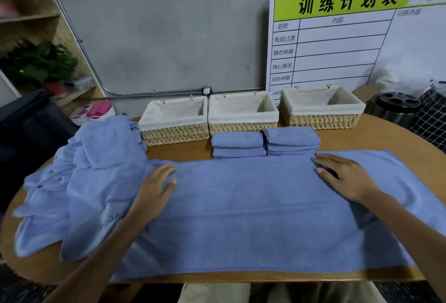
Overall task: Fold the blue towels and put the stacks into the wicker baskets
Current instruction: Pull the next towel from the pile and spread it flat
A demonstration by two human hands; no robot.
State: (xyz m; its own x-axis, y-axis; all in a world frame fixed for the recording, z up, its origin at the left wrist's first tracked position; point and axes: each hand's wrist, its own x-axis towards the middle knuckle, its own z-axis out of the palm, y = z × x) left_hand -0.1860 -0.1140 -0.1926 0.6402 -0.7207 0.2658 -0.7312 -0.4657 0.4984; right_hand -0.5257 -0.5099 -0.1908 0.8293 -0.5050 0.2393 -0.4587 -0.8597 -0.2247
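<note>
My left hand (156,189) lies flat, fingers straight, on the left part of the spread blue towel (253,218), and my right hand (347,177) lies flat the same way on its right part, the two well apart, neither one gripping anything; the towel is laid out wide across the round wooden table (183,150), its near hem along the table's front edge; to my left a heap of unfolded blue towels (84,182) is piled, one showing grey lettering; behind the spread towel stand two stacks of folded towels, the left stack (237,144) just beside the right stack (292,140); behind them, three lined wicker baskets sit in a row: left basket (173,131), middle basket (242,125), right basket (322,119); a training-plan board (350,37) leans on the wall
</note>
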